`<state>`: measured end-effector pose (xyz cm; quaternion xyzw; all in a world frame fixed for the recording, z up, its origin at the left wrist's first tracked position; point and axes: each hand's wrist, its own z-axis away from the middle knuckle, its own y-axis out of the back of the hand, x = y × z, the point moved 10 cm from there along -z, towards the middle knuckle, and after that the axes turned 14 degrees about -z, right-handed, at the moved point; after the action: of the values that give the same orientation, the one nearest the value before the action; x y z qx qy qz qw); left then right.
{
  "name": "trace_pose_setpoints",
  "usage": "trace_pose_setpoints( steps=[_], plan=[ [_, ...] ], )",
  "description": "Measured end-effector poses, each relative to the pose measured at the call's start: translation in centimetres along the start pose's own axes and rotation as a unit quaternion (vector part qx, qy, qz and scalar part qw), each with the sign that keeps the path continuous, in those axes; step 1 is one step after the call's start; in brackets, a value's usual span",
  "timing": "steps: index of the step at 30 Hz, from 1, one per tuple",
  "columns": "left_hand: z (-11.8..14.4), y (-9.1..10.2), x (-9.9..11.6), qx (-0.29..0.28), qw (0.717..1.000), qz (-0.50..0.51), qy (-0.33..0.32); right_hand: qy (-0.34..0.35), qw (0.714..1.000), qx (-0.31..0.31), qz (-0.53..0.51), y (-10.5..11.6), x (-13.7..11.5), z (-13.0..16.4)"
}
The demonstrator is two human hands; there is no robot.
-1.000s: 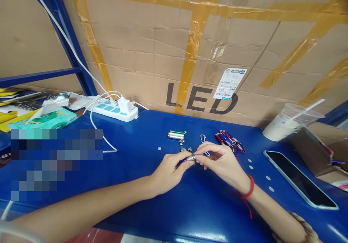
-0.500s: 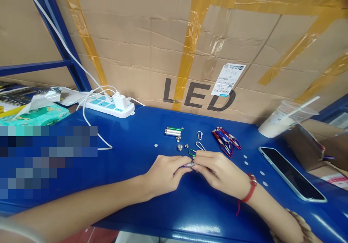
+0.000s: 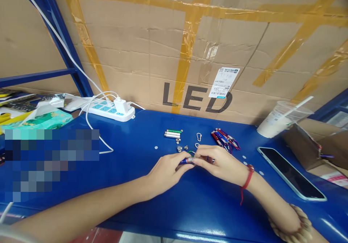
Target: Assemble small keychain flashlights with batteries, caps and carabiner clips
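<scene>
My left hand (image 3: 165, 168) is closed around a small blue keychain flashlight (image 3: 186, 160) held level above the table. My right hand (image 3: 217, 161) pinches its right end, and a bit of blue shows under the right fingers. Just beyond the hands lie small round button cells (image 3: 179, 148), a silver carabiner (image 3: 199, 137) and a green carabiner (image 3: 191, 152) partly covered by the fingers. Silver and green tubes (image 3: 172, 134) rest behind the cells. Several red and blue keychain flashlights with clips (image 3: 223, 138) lie together beyond my right hand.
On the blue table (image 3: 130, 210), a phone (image 3: 290, 172) lies at right, near a plastic cup with a straw (image 3: 274, 121) and an open carton (image 3: 307, 141). A power strip (image 3: 108, 110) with a white cable stands at back left. A large taped carton (image 3: 136, 54) walls the back.
The blue body of the flashlight now shows between my hands, where a silvery coiled piece showed before. My fingers have shifted slightly along it, and the camera view has moved a little.
</scene>
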<state>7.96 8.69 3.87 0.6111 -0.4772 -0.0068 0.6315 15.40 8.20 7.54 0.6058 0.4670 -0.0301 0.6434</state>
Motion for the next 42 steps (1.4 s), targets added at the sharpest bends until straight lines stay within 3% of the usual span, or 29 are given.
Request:
trace_pose_setpoints(
  steps=[5, 9, 12, 18, 27, 32, 38, 42],
  plan=[
    [-0.2, 0.4, -0.5, 0.024, 0.999, 0.040, 0.012, -0.015, 1.000, 0.019, 0.001, 1.0, 0.4, -0.1],
    [-0.4, 0.8, -2.3, 0.042, 0.992, 0.076, 0.091, -0.027, 0.995, 0.092, 0.024, 3.6, 1.4, 0.0],
    [-0.2, 1.3, -3.3, 0.068, 0.983, 0.111, 0.132, -0.075, 0.984, 0.131, 0.094, 5.2, 3.3, 0.4],
    [-0.3, 1.2, -3.4, 0.075, 0.977, 0.155, 0.128, -0.164, 0.976, 0.023, 0.145, 3.8, 5.4, 0.7],
    [-0.4, 1.0, -3.3, 0.079, 0.968, 0.201, 0.126, -0.263, 0.961, -0.062, 0.058, 3.1, 7.9, 2.4],
    [-0.4, 0.9, -3.4, 0.075, 0.963, 0.224, 0.131, -0.260, 0.964, -0.055, 0.020, 1.8, 8.5, 2.0],
    [-0.4, 1.0, -3.2, 0.071, 0.962, 0.233, 0.124, -0.259, 0.963, -0.023, -0.064, 2.1, 8.5, 1.9],
    [-0.5, 0.5, -3.1, 0.053, 0.953, 0.271, 0.122, -0.131, 0.978, 0.080, -0.143, 4.6, 5.7, 0.6]
  ],
)
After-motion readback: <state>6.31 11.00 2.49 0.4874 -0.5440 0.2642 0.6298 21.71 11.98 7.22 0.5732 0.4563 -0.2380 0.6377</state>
